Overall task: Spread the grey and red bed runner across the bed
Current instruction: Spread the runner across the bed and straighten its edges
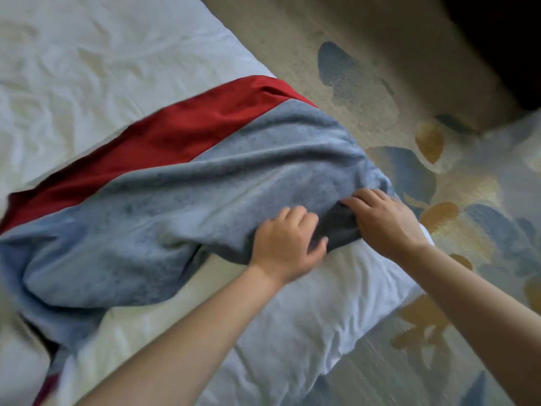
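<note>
Where the bed runner (175,194) lies: on the bed (87,68), slantwise, running from the left edge of my view to the near corner beside the carpet (380,83). Its red band (175,136) is on the far side and the grey part is nearer me.
Left hand (287,244): fingers and thumb curled round a fold of grey cloth at the runner's near edge, clamped on it.
Right hand (386,221): just beside the left, fingers bent onto the same bunched end; I judge that it pinches the cloth.
Done: the runner is on the bed and opened out enough to show both colours along its length.
Left to do: I judge the job roughly half finished. The cloth sits askew, with long ridges, a gathered end under my hands and a slumped heap at lower left. It needs pulling square to the bed and smoothing flat.
Not shown: the runner's other end, which leaves my view at the left, where the picture is blurred.
</note>
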Motion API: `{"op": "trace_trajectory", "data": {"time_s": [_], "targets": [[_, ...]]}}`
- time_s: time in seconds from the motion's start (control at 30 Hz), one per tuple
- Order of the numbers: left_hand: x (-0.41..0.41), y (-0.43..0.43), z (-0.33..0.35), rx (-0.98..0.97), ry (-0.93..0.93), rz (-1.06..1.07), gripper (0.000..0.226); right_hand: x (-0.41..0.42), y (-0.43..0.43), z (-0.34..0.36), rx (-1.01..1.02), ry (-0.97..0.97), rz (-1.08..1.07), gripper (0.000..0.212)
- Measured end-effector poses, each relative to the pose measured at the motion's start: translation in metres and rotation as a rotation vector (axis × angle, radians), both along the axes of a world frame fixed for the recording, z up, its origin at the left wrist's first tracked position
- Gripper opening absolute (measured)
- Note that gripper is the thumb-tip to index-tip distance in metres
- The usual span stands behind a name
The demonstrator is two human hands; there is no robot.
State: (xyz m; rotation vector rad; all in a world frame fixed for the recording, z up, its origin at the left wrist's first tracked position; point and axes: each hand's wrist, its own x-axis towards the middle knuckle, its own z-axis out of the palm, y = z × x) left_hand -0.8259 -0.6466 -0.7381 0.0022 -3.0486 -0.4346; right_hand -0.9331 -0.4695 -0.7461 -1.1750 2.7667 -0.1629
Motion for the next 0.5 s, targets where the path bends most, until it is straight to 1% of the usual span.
{"op": "trace_trajectory", "data": {"time_s": [0.07, 0.1, 0.2, 0.23, 0.27, 0.3, 0.37, 0.4, 0.43, 0.5], "targets": [[0.026, 0.012, -0.004, -0.070, -0.117, -0.059, 0.041, 0.021, 0.013, 0.005, 0.027, -0.004, -0.019, 0.045], [0.034, 0.015, -0.005, -0.111, -0.152, -0.068, 0.042, 0.031, 0.018, 0.007, 0.053, -0.003, -0.029, 0.049], [0.042, 0.016, -0.003, -0.214, -0.136, -0.029, 0.022, 0.057, 0.026, 0.011, 0.159, -0.047, -0.083, 0.066], [0.040, 0.015, -0.001, -0.264, -0.130, -0.029, 0.019, 0.061, 0.024, 0.010, 0.185, -0.053, -0.104, 0.066], [0.038, 0.014, 0.002, -0.313, -0.142, -0.035, 0.019, 0.064, 0.019, 0.008, 0.194, -0.047, -0.130, 0.062], [0.037, 0.011, 0.006, -0.354, -0.156, -0.033, 0.022, 0.065, 0.012, 0.006, 0.183, -0.035, -0.167, 0.053], [0.038, 0.008, 0.010, -0.396, -0.174, 0.003, 0.027, 0.067, -0.005, 0.005, 0.145, 0.009, -0.228, 0.027], [0.039, 0.009, 0.011, -0.391, -0.175, 0.025, 0.030, 0.067, -0.011, 0.005, 0.124, 0.043, -0.237, 0.018], [0.040, 0.010, 0.011, -0.366, -0.170, 0.029, 0.031, 0.065, -0.013, 0.006, 0.114, 0.093, -0.229, 0.016], [0.043, 0.019, 0.009, -0.313, -0.165, 0.006, 0.031, 0.056, -0.008, 0.008, 0.092, 0.195, -0.197, 0.021]]}}
